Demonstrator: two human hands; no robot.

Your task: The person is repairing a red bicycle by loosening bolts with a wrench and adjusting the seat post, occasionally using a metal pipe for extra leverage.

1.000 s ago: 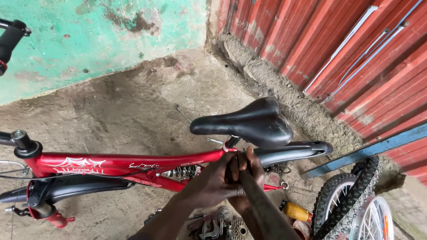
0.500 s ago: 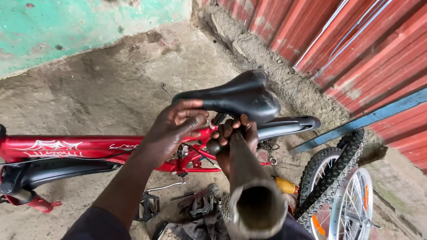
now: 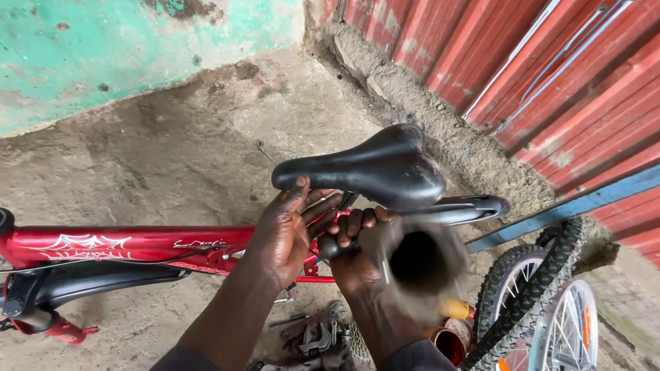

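Note:
A red bicycle frame runs across the lower left, with a black saddle above its rear. My left hand lies flat against the frame just under the saddle's nose, thumb touching the saddle. My right hand is closed around a dark tool handle right below the saddle. A blurred tube-like end of that tool points up at the camera and hides the seat post area.
The knobby rear wheel stands at lower right under a black mudguard. Loose metal parts and a small can lie on the dirt ground below. A red corrugated wall and a green plastered wall close the back.
The view has shifted closer to the saddle. My left hand has slid down from the saddle's nose onto the frame, and the tool in my right hand has swung towards the camera.

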